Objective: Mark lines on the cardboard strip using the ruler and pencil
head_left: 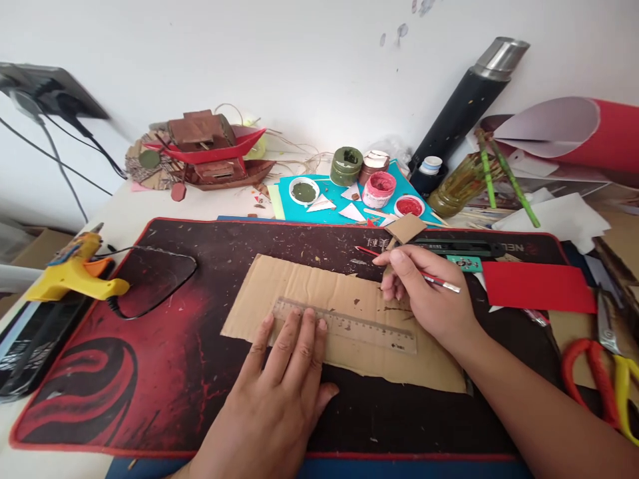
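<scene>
Far left, a yellow glue gun is parked at the edge of the mat, and a model boat sits up by the wall. Next along is the cardboard, lying flat mid-mat with a clear ruler across it.

The left hand is palm down, fingers out straight with the tips on the ruler's left end, the middle ones close together, the little finger a bit apart and the thumb off to the side. Nothing pinched, just pressing. The cardboard looks light and fairly stiff, but it has creases and ragged edges, so I'd guess it bends easily along those lines. I'd lift it by two opposite edges. The ruler's probably slick, thin plastic, liable to skid; I'd spread fingertips along it rather than press one end only.

Paint pots stand farther back. The right hand is curled round a pencil, which should be light and easy to roll; best held near the point. A small card square shows just past the fingertips, can't tell if it's gripped too. Then red paper and scissors.
</scene>
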The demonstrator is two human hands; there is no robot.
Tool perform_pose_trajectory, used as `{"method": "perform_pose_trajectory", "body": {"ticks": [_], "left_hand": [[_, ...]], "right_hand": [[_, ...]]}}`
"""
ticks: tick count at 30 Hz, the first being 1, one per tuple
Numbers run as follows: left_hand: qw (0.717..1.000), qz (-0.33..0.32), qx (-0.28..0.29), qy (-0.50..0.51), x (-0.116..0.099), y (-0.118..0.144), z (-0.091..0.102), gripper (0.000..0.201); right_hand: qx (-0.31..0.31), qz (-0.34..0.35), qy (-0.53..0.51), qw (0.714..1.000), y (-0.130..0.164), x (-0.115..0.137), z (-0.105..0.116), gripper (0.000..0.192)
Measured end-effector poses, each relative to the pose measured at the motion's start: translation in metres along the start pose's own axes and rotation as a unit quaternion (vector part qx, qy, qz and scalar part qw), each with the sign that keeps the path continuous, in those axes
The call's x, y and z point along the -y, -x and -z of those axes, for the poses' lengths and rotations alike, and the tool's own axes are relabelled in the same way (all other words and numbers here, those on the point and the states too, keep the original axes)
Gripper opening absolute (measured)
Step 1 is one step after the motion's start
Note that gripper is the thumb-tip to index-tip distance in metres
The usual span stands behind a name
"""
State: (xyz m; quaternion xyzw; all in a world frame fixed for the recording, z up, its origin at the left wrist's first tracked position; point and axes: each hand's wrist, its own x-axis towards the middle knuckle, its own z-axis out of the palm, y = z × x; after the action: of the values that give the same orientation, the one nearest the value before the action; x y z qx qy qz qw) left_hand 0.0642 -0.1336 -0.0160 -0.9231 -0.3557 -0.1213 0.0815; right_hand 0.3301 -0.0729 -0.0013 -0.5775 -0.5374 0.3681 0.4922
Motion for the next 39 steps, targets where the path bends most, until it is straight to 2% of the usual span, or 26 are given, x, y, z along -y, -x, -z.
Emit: {"method": "perform_pose_trajectory", "body": {"ticks": [7, 14, 24, 31, 39], "left_hand": [[1.000, -0.022, 0.000, -0.018, 0.001, 0.000, 0.000, 0.058], [1.000, -0.001, 0.008, 0.011, 0.000, 0.002, -0.002, 0.060], [1.000, -0.013, -0.002, -0.009, 0.000, -0.001, 0.000, 0.058], [1.000, -0.008, 0.001, -0.014, 0.000, 0.000, -0.001, 0.056], [1.000, -0.011, -0.008, -0.018, -0.001, 0.000, -0.001, 0.054]], "right_hand": [[0.000, -0.003, -0.003, 1.000, 0.001, 0.000, 0.000, 0.048], [0.004, 0.002, -0.015, 1.000, 0.002, -0.002, 0.000, 0.046], [-0.025, -0.023, -0.051, 0.998, 0.006, 0.010, -0.001, 0.056], [0.018, -0.058, -0.106, 0.993, 0.013, 0.012, -0.005, 0.064], [0.042, -0.083, -0.117, 0.989, 0.012, 0.007, -0.007, 0.072]]}}
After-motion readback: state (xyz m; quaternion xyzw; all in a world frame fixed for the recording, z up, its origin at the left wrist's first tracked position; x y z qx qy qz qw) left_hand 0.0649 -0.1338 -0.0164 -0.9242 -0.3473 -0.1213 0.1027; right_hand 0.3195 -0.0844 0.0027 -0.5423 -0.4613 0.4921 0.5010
